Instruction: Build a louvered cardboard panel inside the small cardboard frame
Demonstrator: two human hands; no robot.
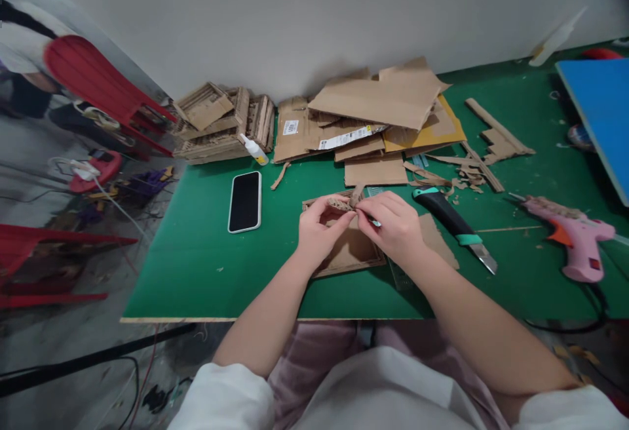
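Cardboard tray (351, 253) looks partway done: walls up, small bit in hand.
Left hand (318, 232) and right hand (396, 225) pinch a corrugated piece (339, 204) just above it, fingertips nearly together. Stacked trays (211, 114) behind seem finished; how much is left here, can't tell.

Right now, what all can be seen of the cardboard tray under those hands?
The tray is brown, apparently cardboard, roughly rectangular, with a flat floor and low, layered-looking walls. It lies open side up on the green table, near the front edge. The left hand and right hand partly cover it; whether they touch it is unclear.
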